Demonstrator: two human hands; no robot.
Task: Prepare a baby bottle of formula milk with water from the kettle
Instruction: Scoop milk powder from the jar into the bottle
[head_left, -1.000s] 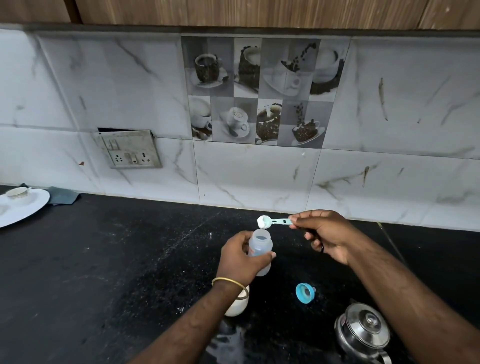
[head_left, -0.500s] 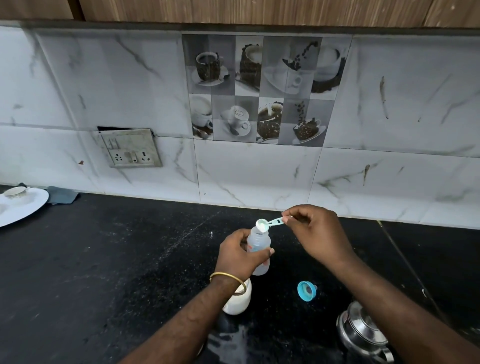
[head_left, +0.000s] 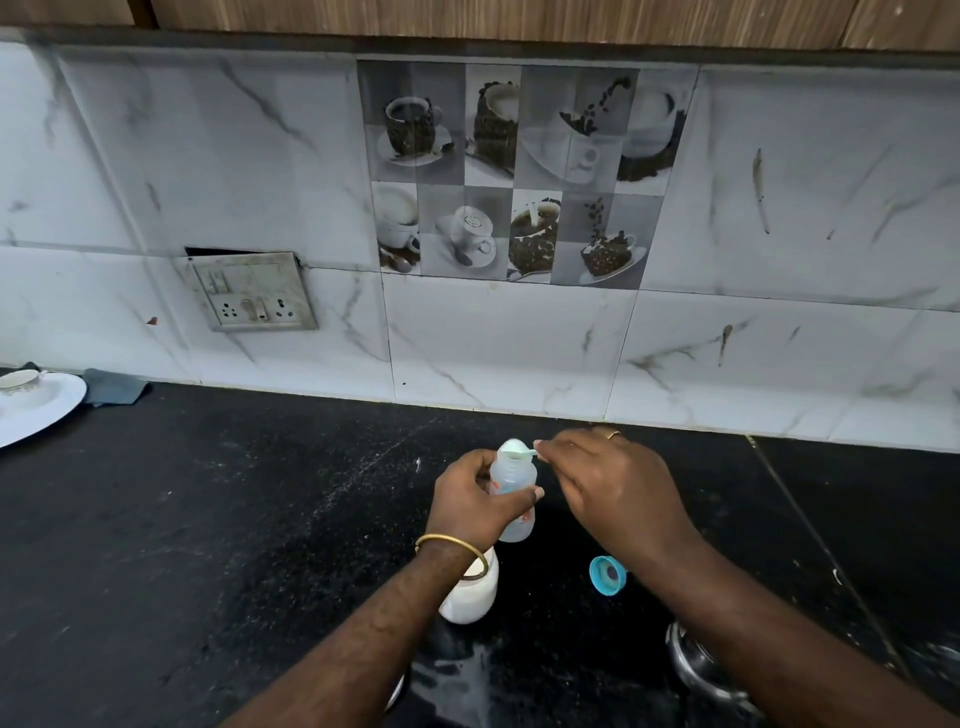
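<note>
My left hand grips a clear baby bottle upright above the black counter. My right hand pinches the handle of a small teal scoop, turned over on the bottle's open mouth. Beneath my left wrist stands a white jar of powder, partly hidden. The bottle's blue cap lies on the counter to the right. A steel kettle sits at the lower right, mostly hidden by my right forearm.
A white plate with a small bowl lies at the far left by a grey cloth. A wall socket is set in the marble tiles behind. White powder is spilled on the counter near the front edge.
My right hand carried the filled scoop left to the bottle's mouth and tipped it over. The left hand kept hold of the bottle.
</note>
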